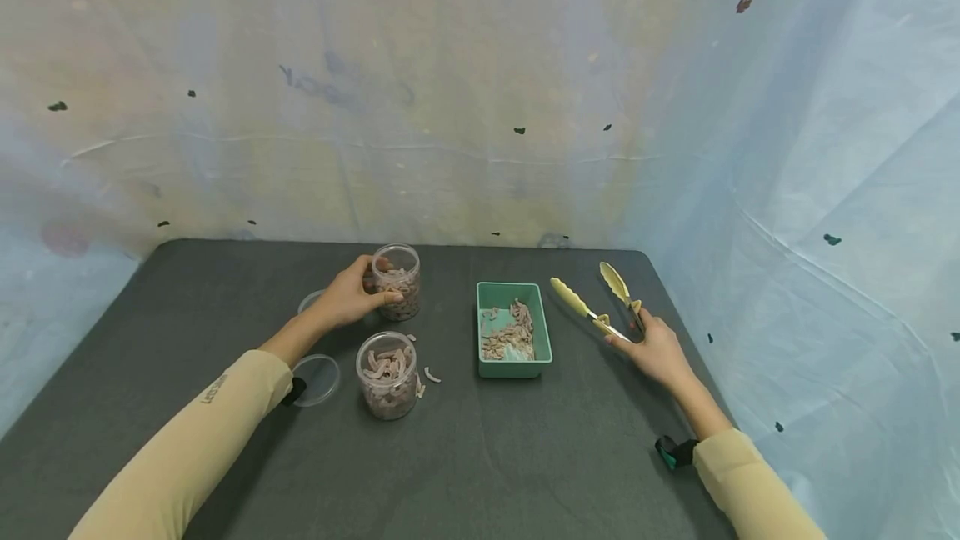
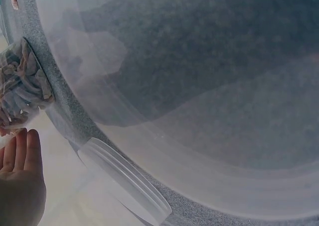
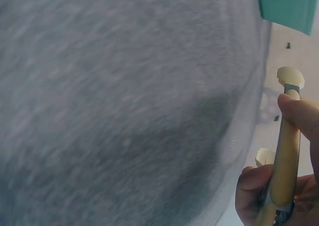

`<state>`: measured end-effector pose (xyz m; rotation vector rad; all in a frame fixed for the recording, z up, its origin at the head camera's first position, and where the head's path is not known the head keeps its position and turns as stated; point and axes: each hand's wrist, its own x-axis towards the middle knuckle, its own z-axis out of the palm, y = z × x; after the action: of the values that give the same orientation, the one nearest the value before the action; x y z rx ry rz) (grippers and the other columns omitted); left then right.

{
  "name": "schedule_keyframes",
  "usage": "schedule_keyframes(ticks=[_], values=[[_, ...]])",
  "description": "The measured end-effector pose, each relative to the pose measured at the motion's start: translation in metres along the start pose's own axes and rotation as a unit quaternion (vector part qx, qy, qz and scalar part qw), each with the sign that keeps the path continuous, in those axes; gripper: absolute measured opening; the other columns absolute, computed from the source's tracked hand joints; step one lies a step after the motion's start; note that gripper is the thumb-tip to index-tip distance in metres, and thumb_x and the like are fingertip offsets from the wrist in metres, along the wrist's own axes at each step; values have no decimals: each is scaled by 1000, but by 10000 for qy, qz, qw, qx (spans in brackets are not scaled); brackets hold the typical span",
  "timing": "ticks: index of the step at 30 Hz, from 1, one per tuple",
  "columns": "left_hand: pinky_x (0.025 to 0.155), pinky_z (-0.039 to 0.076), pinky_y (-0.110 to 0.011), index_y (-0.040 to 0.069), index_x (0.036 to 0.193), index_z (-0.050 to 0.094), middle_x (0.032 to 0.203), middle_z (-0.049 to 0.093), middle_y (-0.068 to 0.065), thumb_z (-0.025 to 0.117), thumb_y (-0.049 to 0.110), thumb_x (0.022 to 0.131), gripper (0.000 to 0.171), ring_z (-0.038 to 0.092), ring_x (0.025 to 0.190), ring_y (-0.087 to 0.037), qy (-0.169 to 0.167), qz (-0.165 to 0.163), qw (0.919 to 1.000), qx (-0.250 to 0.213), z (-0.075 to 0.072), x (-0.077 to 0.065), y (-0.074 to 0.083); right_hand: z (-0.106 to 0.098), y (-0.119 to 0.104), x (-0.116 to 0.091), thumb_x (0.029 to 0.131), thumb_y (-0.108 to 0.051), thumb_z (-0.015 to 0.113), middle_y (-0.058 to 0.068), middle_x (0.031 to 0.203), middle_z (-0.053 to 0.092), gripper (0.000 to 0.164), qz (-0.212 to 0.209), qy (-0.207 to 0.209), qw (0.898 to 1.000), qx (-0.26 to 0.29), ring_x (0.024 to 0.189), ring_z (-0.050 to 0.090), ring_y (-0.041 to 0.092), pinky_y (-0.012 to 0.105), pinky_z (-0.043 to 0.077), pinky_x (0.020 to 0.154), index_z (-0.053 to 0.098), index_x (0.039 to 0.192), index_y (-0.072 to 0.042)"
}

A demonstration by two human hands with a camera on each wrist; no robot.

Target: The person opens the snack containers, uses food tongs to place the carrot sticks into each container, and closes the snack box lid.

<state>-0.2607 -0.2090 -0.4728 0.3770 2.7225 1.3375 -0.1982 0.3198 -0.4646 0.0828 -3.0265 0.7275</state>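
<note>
My left hand point(image 1: 347, 298) grips a clear plastic jar point(image 1: 405, 302) at the back, thumb in front and fingers behind it. Greyish-pink curled strips fill its lower part. A second open jar point(image 1: 387, 398) of the same strips stands nearer to me. In the left wrist view, fingers point(image 2: 33, 154) reach up to the jar point(image 2: 25, 86). On the right, my right hand point(image 1: 660, 350) holds tongs point(image 1: 570, 297) with yellow tips, spread apart above the table. The right wrist view shows thumb and fingers around the tongs point(image 3: 286, 156). Between the hands sits a green tray point(image 1: 513, 368) with small strips inside.
Two clear lids, a near lid point(image 1: 318, 380) and a far lid point(image 1: 306, 300), lie left of the jars, the far one partly behind my left arm. Loose strips point(image 1: 432, 375) lie beside the near jar. Plastic sheeting point(image 1: 450, 107) hangs behind the dark table point(image 1: 480, 473) and on its right.
</note>
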Motion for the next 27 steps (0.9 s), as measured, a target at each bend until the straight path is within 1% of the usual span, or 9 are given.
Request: schedule_keyframes(ticks=[3,5,7,10,14,17,20,23,27], values=[[109,45,-62,4,146,42,153,47,-22,78,42,94,74,48,139,-49,4,8,10000,18,0,0,0,2,2,-1,94,-40,77,28,108,62,66,-65,-91,9999,-62,101,61,43,59,49,83,55,127,13],[109,45,-62,4,146,42,153,47,-22,78,41,94,74,48,139,-49,4,-6,10000,13,-1,-1,0,3,3,-2,94,-41,77,30,112,61,69,-91,-174,9998,-70,106,60,47,61,49,86,53,129,15],[109,45,-61,4,147,42,153,47,-22,78,41,94,74,47,139,-49,2,-14,10000,15,-1,-1,0,5,4,-3,95,-41,77,35,120,60,76,-91,-239,9996,-100,114,58,51,64,48,91,50,136,17],[109,45,-61,4,147,41,153,47,-22,78,42,94,75,47,139,-49,-8,-29,10000,15,-1,-1,0,6,5,-5,95,-43,75,40,131,51,87,11,-360,9993,-78,122,52,54,67,45,98,40,145,19],[109,45,-61,4,147,42,154,46,-22,78,44,94,75,47,140,-49,2,-41,10000,4,-1,0,-1,7,5,-7,96,-45,74,41,135,41,94,167,-460,9988,-24,122,49,53,66,44,98,33,151,18],[109,45,-61,4,147,42,153,46,-22,78,43,94,75,47,139,-49,16,-49,10000,-21,0,-1,0,7,5,-9,96,-46,74,41,135,42,94,138,-461,9988,-94,120,50,52,66,45,96,33,151,19],[109,46,-61,5,147,42,153,47,-23,78,44,94,75,48,139,-49,1,-54,10000,-9,0,-1,0,8,6,-11,95,-46,75,42,134,42,95,76,-457,9987,-222,122,47,54,66,44,96,33,149,21],[108,46,-62,4,147,42,152,47,-24,78,45,94,76,47,139,-49,-9,-32,10000,89,-1,-1,0,10,8,-12,95,-43,75,43,136,40,95,61,-479,9986,-212,126,42,57,68,40,100,32,149,22],[107,45,-63,5,147,42,150,47,-26,78,47,93,77,47,138,-49,0,-61,9997,242,-1,0,0,11,11,-13,95,-46,74,43,139,37,98,53,-490,9987,-90,129,38,58,69,38,103,30,151,21]])
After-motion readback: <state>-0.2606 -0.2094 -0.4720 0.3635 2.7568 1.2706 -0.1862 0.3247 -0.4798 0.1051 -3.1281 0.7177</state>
